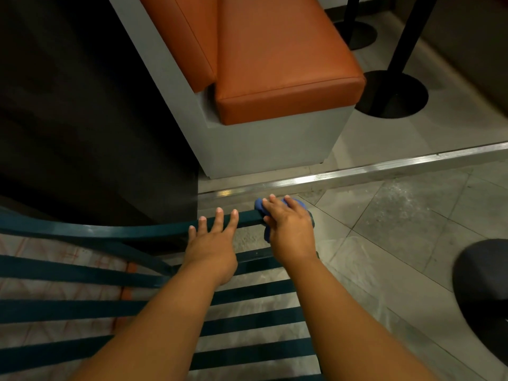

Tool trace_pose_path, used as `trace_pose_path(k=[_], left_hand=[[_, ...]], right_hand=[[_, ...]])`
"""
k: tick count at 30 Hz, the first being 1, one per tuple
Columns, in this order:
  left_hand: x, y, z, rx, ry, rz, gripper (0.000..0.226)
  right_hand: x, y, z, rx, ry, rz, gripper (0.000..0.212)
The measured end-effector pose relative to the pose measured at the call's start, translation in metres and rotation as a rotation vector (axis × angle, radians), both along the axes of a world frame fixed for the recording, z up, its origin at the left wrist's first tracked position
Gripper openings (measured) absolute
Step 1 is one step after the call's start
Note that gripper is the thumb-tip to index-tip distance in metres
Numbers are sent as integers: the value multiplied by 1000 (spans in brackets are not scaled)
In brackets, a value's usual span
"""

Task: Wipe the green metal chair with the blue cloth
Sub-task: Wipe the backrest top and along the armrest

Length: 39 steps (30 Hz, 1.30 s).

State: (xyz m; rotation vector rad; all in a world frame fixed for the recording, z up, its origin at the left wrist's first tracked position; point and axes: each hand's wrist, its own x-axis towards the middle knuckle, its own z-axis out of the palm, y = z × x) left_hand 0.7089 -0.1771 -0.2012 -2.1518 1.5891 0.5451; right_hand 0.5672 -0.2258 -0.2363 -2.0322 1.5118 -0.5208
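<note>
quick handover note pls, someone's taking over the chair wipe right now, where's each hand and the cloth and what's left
Left hand: open, fingers spread, resting flat on the top bar of the green metal chair, steadying it.
Right hand: pressing the blue cloth onto the right end corner of that same bar.
Done: cannot tell from this view which parts are already wiped.
Left: likely the rest of the top bar and the slats below, toward the camera.
</note>
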Motion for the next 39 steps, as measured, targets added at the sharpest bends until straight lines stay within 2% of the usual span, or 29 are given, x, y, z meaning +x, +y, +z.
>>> trace_pose_path(k=[4, 7, 9, 11, 14, 17, 20, 25, 26, 28, 30, 32, 35, 39], left_hand=[[0, 1, -2, -20, -29, -9, 101], [-2, 3, -2, -37, -17, -7, 100], [-2, 3, -2, -46, -14, -7, 100], [-2, 3, -2, -51, -12, -2, 101], [-5, 3, -4, -59, -26, 12, 102], [-6, 3, -3, -40, -60, -1, 103], [-4, 3, -2, -46, -82, -28, 102], [-3, 4, -4, -60, -75, -34, 102], [-3, 4, -4, -61, -75, -37, 103], [-3, 4, -6, -65, -76, -37, 103], [-4, 4, -7, -67, -78, -29, 104], [-5, 4, -6, -59, -87, -29, 104], [-4, 5, -5, -64, -99, -44, 103], [-3, 6, -6, -74, -96, -51, 103]], right_hand=[[-22, -3, -11, -17, -92, 95, 39], [-34, -12, -14, 161, -314, -104, 37], [-28, -13, -14, 218, -386, -212, 34], [-18, -9, -11, 175, -279, -193, 35], [2, 1, -4, 35, -47, -48, 43], [13, 3, -2, -102, 64, 118, 49], [0, -2, -8, -84, -15, 123, 41], [-22, -4, -16, 228, -446, -273, 34], [-20, -4, -15, 257, -445, -313, 35], [-13, -1, -11, 195, -268, -264, 36], [-2, 3, -4, 63, -82, -92, 36], [4, 2, -1, -47, -10, 52, 35], [-2, -15, -5, -64, -20, 67, 30], [-27, -30, -17, 182, -194, -93, 32]])
